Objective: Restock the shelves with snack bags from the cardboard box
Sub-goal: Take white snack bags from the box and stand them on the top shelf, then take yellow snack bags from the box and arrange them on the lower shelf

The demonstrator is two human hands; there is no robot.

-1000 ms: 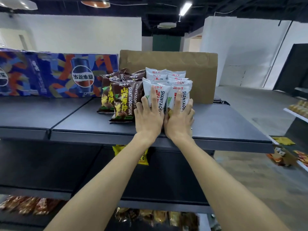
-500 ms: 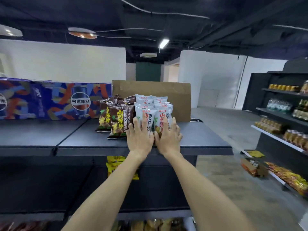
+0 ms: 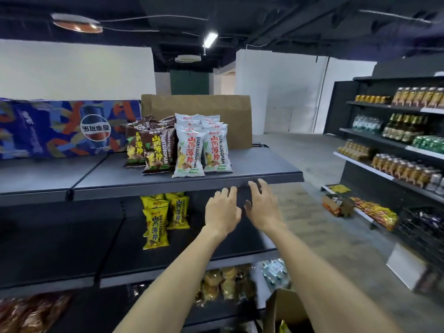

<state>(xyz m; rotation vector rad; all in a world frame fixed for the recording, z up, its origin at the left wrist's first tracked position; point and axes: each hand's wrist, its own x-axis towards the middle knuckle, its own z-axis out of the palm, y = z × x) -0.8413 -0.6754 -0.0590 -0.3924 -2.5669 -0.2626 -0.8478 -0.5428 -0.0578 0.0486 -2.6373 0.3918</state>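
Note:
Two rows of white snack bags [image 3: 201,152] stand upright on the dark top shelf [image 3: 259,175], beside rows of brown snack bags [image 3: 153,150]. Yellow snack bags [image 3: 165,217] stand on the shelf below. My left hand [image 3: 222,210] and my right hand [image 3: 262,205] hover side by side below the top shelf's front edge, fingers spread and relaxed, holding nothing. The open cardboard box [image 3: 286,311] shows at the bottom edge, between my forearms, with a bit of yellow inside.
A brown cardboard sheet [image 3: 216,111] stands behind the bags, and a blue cola carton [image 3: 64,128] lies to the left. Bagged goods [image 3: 228,284] fill the lowest shelf. Across the aisle, right-hand shelves [image 3: 394,145] hold bottles and cans.
Both hands have let go of the white bags and dropped back below the shelf edge. The view has pulled back and turned right, showing the box.

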